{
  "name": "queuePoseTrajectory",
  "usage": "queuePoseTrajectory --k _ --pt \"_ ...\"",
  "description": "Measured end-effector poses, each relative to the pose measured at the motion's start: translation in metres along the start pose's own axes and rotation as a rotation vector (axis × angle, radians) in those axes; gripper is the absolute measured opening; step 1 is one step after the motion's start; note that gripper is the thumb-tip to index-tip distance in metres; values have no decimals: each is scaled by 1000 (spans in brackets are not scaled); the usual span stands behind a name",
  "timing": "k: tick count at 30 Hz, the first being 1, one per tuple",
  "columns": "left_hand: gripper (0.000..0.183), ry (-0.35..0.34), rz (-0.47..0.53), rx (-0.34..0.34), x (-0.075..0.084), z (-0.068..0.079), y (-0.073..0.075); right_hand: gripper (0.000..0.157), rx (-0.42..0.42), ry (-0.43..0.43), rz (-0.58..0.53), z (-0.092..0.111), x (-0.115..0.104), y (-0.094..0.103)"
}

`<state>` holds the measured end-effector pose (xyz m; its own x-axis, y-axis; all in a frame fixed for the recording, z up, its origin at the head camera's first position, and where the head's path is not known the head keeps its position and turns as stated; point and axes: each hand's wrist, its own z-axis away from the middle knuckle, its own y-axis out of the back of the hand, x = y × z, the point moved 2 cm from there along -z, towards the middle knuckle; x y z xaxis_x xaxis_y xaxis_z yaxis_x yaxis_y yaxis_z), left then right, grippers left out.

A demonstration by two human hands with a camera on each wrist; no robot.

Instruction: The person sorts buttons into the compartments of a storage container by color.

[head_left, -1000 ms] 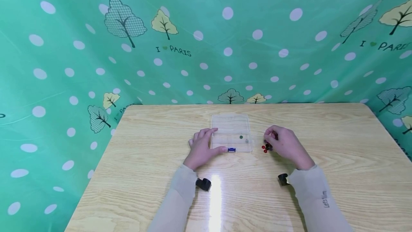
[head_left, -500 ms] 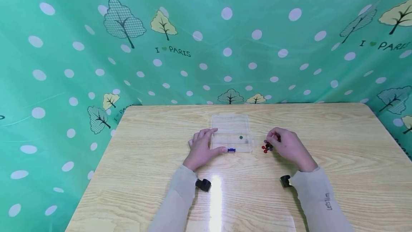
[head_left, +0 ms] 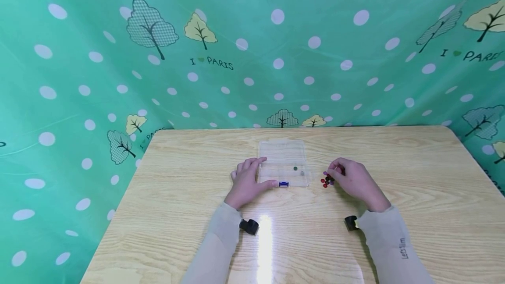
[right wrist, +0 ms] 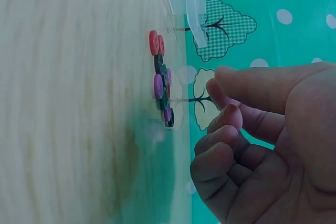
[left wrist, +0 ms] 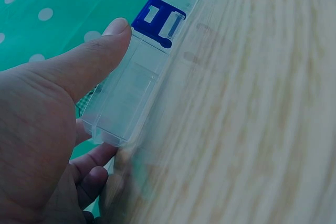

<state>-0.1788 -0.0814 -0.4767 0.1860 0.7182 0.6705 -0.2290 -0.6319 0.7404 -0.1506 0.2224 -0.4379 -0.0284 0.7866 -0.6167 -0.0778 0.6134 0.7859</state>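
On the table (head_left: 304, 231), head view: left hand (head_left: 245, 185) grips the end of the open clear case (head_left: 282, 151), probably so it won't slide, buttons (head_left: 327, 182) just beside it. Right hand (head_left: 352, 178) has shifted slightly right from a second ago, baring more buttons. Left wrist: thumb (left wrist: 97, 53) by the blue latch (left wrist: 159, 22). Right wrist: fingertips (right wrist: 226, 78) nearly meet, can't tell if they're pinching anything.

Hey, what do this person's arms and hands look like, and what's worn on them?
The left sleeve and right sleeve are long and pale grey-beige; the right has small dark lettering. A black device sits at each wrist, left device and right device. The left grip and right grip are bare hands.
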Motion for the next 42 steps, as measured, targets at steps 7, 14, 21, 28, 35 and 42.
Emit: queuePoseTrajectory --k 7,14,21,28,35,42 --pt "93 9 -10 -1 1 0 0 13 -16 -5 -12 0 3 -1" --pt "93 10 -5 0 0 -1 -1 13 -35 -3 -29 0 8 -2" --pt "94 12 -5 0 0 0 -1 11 -52 8 -28 -1 13 -2" --pt "93 10 -3 6 1 0 -1 10 -73 19 -30 0 16 -2" --pt "93 2 -6 7 0 0 -1 8 -89 32 -27 1 17 -1" --pt "94 -1 -1 4 0 0 -1 6 -94 53 -32 3 18 0"
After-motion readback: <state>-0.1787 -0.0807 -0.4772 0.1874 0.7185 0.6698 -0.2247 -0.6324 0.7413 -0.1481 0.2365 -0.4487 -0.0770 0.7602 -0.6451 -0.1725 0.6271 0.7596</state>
